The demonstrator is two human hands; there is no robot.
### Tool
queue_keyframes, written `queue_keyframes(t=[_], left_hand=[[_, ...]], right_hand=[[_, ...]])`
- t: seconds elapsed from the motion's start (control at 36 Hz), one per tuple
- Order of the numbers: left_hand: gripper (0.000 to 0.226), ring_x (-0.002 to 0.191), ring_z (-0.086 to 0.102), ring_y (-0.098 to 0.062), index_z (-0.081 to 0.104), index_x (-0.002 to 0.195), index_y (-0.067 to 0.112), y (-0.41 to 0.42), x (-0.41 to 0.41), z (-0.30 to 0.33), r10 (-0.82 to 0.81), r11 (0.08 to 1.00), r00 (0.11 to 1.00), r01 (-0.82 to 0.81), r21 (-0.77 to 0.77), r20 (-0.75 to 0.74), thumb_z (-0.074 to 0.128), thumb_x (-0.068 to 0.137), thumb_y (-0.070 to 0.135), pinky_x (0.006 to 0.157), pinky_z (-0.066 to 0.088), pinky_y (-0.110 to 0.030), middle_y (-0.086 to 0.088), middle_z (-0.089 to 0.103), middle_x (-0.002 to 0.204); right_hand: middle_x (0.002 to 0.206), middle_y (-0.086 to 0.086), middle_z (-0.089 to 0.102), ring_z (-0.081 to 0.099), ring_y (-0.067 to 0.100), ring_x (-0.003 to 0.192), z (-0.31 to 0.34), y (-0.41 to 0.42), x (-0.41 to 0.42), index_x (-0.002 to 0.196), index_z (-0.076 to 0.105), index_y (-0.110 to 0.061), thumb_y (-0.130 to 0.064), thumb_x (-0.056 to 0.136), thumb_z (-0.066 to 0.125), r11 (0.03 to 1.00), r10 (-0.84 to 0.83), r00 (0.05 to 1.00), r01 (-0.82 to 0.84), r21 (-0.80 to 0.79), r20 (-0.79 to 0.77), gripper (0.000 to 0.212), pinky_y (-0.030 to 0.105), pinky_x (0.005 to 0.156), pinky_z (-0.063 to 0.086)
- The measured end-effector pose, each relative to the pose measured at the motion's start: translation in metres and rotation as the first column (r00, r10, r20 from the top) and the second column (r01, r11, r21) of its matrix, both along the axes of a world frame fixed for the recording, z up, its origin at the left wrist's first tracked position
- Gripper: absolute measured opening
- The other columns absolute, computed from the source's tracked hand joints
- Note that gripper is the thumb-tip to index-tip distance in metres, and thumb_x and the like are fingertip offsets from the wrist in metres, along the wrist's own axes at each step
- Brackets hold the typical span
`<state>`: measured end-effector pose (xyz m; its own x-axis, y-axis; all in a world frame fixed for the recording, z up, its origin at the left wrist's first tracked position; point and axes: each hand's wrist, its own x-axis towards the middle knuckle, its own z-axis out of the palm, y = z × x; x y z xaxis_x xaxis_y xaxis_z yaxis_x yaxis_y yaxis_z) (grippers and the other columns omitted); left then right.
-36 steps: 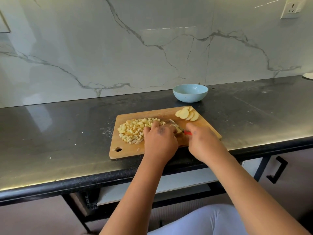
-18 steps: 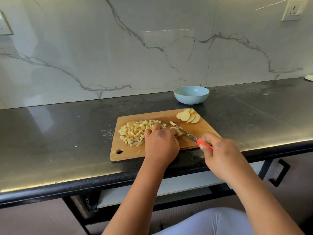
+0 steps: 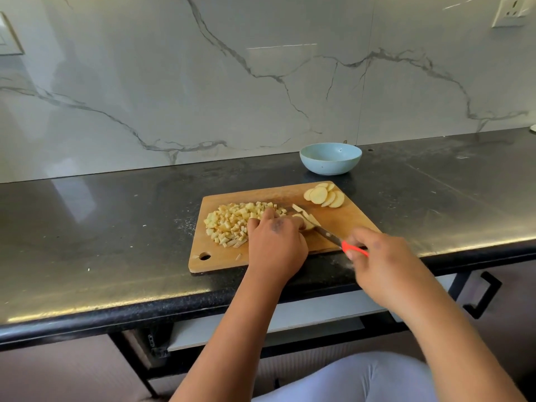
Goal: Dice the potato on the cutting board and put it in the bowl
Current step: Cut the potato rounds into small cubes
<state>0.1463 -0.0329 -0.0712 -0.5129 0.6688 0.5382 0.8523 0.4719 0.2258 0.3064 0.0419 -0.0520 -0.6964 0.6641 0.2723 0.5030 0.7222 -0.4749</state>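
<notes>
Both forearms are bare from the lower frame edge to the wrists, with no sleeve, watch or bracelet visible on either. The left hand (image 3: 275, 245) carries a small dark smudge-like mark on its back, near the knuckles. The right hand (image 3: 380, 256) shows a fainter dark mark near the base of its index finger and is slightly blurred. No rings are discernible on the visible fingers. At the bottom edge, a leg (image 3: 356, 378) is clothed in smooth, light lavender-grey, close-fitting fabric with soft folds.
</notes>
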Motion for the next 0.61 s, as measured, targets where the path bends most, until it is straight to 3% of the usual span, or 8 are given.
queue_keyframes(t=[0.08,0.17,0.25,0.36,0.5,0.61], left_hand=[[0.035,0.104,0.045,-0.02,0.072,0.103,0.024,-0.002,0.003,0.005,-0.006,1.0,1.0,0.006,-0.008,0.012,0.04,0.09,0.018,0.08,0.024,-0.036,0.002,0.066,0.088],[0.03,0.105,0.042,-0.018,0.071,0.105,0.025,-0.003,0.006,0.007,-0.007,0.999,0.999,0.009,-0.034,0.046,0.044,0.092,0.021,0.084,0.027,-0.036,0.004,0.063,0.089],[0.029,0.105,0.044,-0.019,0.072,0.105,0.024,-0.004,0.008,0.007,-0.008,1.0,0.999,0.008,0.005,0.031,0.047,0.09,0.021,0.086,0.03,-0.038,0.003,0.065,0.088],[0.031,0.1,0.046,-0.02,0.074,0.099,0.023,-0.004,0.005,0.004,-0.007,1.0,1.0,0.007,0.005,-0.015,0.045,0.088,0.017,0.08,0.026,-0.036,0.002,0.067,0.085],[0.036,0.086,0.053,-0.023,0.077,0.083,0.024,0.0,0.001,0.001,0.04,0.997,0.998,-0.037,0.061,-0.043,0.043,0.076,0.015,0.072,0.027,-0.034,0.002,0.064,0.067],[0.035,0.096,0.049,-0.021,0.075,0.097,0.025,-0.003,0.004,0.004,0.008,0.999,1.0,-0.009,0.039,0.01,0.043,0.086,0.015,0.077,0.024,-0.035,0.001,0.067,0.08]], right_hand=[[0.058,-0.006,0.049,0.041,0.007,0.046,0.004,-0.001,0.02,0.089,0.058,-0.021,-0.016,0.094,0.058,0.996,0.024,0.995,-0.016,0.085,-0.094,0.007,0.018,0.046,0.038],[0.058,-0.007,0.05,0.043,0.007,0.046,0.004,-0.001,0.02,0.092,0.06,-0.02,-0.017,0.094,0.059,0.994,0.021,0.991,-0.006,0.111,-0.131,0.004,0.016,0.041,0.036],[0.056,-0.009,0.046,0.04,0.005,0.045,-0.003,-0.002,0.014,0.09,0.061,-0.017,-0.014,0.093,0.06,0.994,0.042,0.991,-0.028,0.106,-0.129,0.005,0.012,0.048,0.039],[0.066,-0.005,0.056,0.047,0.008,0.05,-0.009,0.001,-0.004,0.088,0.058,-0.021,-0.015,0.094,0.056,0.996,0.04,0.994,-0.031,0.089,-0.103,0.009,0.019,0.042,0.032],[0.07,-0.005,0.052,0.051,0.011,0.059,-0.005,0.003,-0.044,0.087,0.05,-0.024,-0.015,0.095,0.051,0.994,0.023,1.0,-0.022,0.11,-0.012,0.012,0.029,0.049,0.04],[0.072,-0.006,0.054,0.049,0.006,0.057,0.003,0.003,-0.028,0.096,0.056,-0.02,-0.017,0.097,0.053,0.999,0.026,1.0,-0.026,0.048,-0.005,0.005,0.022,0.048,0.036]])
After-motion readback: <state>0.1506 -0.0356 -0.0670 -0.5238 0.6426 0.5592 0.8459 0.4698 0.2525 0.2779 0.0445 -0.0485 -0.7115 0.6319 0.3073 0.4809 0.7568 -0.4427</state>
